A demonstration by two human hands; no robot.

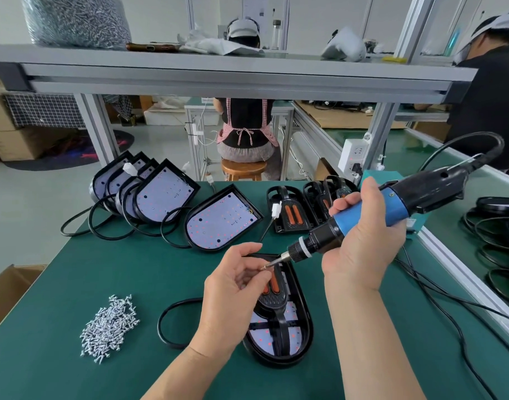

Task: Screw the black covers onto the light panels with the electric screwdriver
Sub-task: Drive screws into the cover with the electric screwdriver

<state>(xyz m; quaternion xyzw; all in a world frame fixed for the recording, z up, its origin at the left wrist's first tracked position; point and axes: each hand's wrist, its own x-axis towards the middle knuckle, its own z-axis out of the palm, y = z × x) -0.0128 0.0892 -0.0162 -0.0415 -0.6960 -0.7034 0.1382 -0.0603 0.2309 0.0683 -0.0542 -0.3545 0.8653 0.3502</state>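
— Which one's being worked on?
— The nearest, flat on the green mat (103,255): a panel (304,339) with a black cover (272,306) set in it. Both hands are above its far end.
— What's the left hand doing?
— The left hand (233,287) has its fingers curled in. Thumb and fingertips are closed together right at the tip of the bit (273,262). Whether there's a screw in there, I can't tell; it's too small.
— And the right?
— The right hand (363,243) is wrapped tight round the blue grip of the driver (374,210), which slants down to the left.
— Anything loose?
— A heap of screws (110,327) sits left on the mat. A black ring (166,324) lies between the heap and the panel, running behind the left forearm. There's a box (5,287) at the mat's left edge.
— Further back?
— An open panel (221,223) has no cover on it. Past it, at the far left, is a stack of panels (149,186) leaning on each other. To the right stands a row of covers (291,209). Beyond the bench a person (249,125) sits on a stool (243,168), back to us. A bag (74,21) full of screws is on the shelf (218,73) overhead.
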